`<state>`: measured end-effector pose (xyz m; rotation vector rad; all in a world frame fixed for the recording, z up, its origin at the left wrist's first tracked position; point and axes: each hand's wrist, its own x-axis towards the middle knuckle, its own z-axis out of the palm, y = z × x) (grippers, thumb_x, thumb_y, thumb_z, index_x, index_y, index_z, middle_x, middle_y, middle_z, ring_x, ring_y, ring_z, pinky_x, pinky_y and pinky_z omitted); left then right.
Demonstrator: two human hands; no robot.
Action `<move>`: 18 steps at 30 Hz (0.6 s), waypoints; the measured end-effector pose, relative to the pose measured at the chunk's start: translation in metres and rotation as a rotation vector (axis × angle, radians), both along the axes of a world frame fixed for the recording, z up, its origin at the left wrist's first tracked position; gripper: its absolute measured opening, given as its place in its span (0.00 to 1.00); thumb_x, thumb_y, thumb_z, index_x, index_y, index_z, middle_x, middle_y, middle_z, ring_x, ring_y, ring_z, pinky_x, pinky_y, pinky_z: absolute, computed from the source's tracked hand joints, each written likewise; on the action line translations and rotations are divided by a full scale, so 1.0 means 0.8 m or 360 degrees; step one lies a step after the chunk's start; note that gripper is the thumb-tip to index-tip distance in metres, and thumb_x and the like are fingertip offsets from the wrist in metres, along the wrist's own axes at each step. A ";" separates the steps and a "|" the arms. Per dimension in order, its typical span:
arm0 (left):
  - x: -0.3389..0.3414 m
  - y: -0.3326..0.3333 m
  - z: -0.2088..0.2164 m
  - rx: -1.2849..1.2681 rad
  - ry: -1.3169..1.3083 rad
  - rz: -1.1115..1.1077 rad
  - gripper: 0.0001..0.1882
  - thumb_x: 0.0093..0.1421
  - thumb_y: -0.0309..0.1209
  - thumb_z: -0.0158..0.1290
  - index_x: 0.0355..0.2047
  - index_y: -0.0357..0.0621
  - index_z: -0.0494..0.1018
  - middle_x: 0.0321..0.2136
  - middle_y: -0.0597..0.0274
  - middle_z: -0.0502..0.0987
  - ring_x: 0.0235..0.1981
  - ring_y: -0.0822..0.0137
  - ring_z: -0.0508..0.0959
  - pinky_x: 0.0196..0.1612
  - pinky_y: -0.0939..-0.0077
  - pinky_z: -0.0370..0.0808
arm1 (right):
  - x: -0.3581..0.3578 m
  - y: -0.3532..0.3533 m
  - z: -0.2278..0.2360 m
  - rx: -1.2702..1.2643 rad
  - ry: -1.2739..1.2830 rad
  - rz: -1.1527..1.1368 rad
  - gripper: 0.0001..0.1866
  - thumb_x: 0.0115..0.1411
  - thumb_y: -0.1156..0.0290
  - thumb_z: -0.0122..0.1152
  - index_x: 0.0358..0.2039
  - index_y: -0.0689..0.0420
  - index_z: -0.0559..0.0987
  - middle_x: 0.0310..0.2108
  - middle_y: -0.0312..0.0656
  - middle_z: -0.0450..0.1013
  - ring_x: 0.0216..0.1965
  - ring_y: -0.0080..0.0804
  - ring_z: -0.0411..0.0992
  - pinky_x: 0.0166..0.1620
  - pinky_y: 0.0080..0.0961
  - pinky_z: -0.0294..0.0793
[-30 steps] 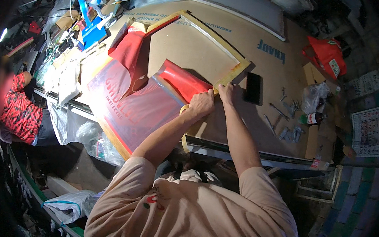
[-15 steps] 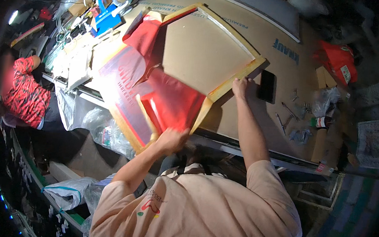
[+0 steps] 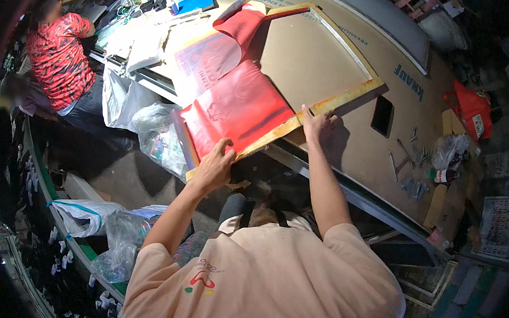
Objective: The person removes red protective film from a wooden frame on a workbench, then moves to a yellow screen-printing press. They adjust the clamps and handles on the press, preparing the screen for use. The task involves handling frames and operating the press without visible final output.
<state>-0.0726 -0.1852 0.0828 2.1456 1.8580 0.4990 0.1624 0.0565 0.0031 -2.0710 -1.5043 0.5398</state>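
Note:
My left hand (image 3: 213, 166) is at the near edge of a glossy red sheet (image 3: 240, 107), its fingers curled over that edge. The sheet lies over a printing screen whose purplish mesh (image 3: 199, 65) shows beside it, and its far end is folded up. My right hand (image 3: 318, 126) grips the near rail of a yellowish wooden frame (image 3: 362, 72), close to where the sheet's right corner ends. Through the frame's opening the brown board beneath is visible. What lies under my left fingers is partly hidden.
A black phone (image 3: 382, 116) lies right of the frame, with metal tools (image 3: 403, 153) and a small bottle (image 3: 442, 175) beyond. A red bag (image 3: 472, 110) is at the far right. At left, a person in a red patterned shirt (image 3: 62, 57) sits near plastic bags (image 3: 161, 131).
The red sheet, creased and lifted before, now lies flatter over the screen. My right hand has shifted nearer along the frame's rail. The view has turned, moving the table toward the right.

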 end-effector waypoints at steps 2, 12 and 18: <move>0.008 0.020 0.007 0.0045 -0.0028 -0.0088 0.27 0.45 0.17 0.55 0.49 0.39 0.68 0.53 0.46 0.63 0.43 0.45 0.77 0.37 0.55 0.80 | -0.009 -0.013 0.015 -0.0068 0.0085 -0.0025 0.47 0.51 0.47 0.69 0.59 0.71 0.64 0.57 0.62 0.62 0.58 0.62 0.63 0.62 0.53 0.63; 0.102 0.185 -0.020 0.0092 0.0121 -0.0366 0.36 0.50 0.23 0.57 0.62 0.43 0.63 0.59 0.46 0.62 0.44 0.45 0.79 0.37 0.55 0.82 | -0.013 0.003 -0.007 -0.0219 0.0412 -0.0221 0.45 0.49 0.52 0.74 0.58 0.66 0.64 0.66 0.61 0.56 0.68 0.58 0.57 0.67 0.59 0.58; 0.114 0.252 -0.058 0.0058 0.0277 -0.0438 0.25 0.56 0.27 0.53 0.55 0.37 0.66 0.48 0.47 0.76 0.49 0.49 0.78 0.43 0.58 0.81 | -0.019 0.002 -0.010 0.0036 -0.0136 -0.0197 0.41 0.46 0.54 0.73 0.51 0.70 0.66 0.52 0.60 0.65 0.56 0.57 0.67 0.58 0.52 0.70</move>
